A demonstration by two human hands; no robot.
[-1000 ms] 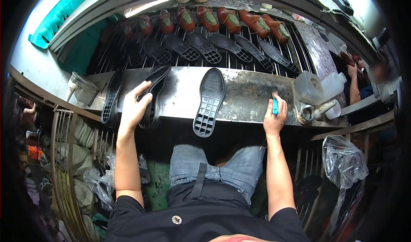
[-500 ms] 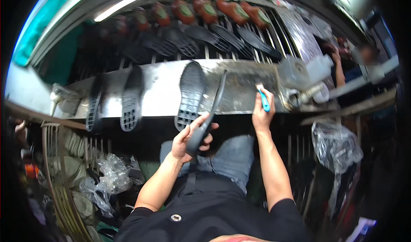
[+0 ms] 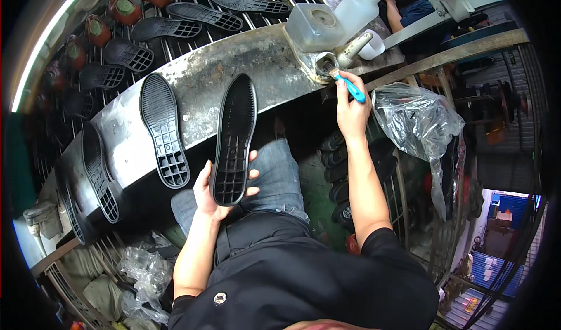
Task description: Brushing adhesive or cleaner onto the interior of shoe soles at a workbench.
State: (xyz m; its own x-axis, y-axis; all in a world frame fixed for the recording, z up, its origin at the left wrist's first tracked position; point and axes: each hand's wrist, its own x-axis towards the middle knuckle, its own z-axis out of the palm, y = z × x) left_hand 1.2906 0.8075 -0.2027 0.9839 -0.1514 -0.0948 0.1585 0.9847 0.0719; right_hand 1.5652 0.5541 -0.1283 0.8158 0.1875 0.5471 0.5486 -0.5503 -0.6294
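Note:
My left hand grips a black shoe sole by its heel end. The sole's hollow, gridded side faces up, toe pointing away from me. My right hand is closed round the blue handle of a small brush. Its bristles are dipped into the mouth of a round pot at the bench's right end. Left of the held sole, another black sole lies on the metal bench, its heel jutting past the front edge.
Two more soles lie farther left on the bench. Behind, a slatted rack carries soles and brown lasted shoes. Plastic containers stand beyond the pot. A clear plastic bag hangs at right. Another person's arm shows at the far right.
My view has swung right. The sole in my left hand has turned from edge-on to show its gridded side. My right hand has brought the brush from above the bench into the pot.

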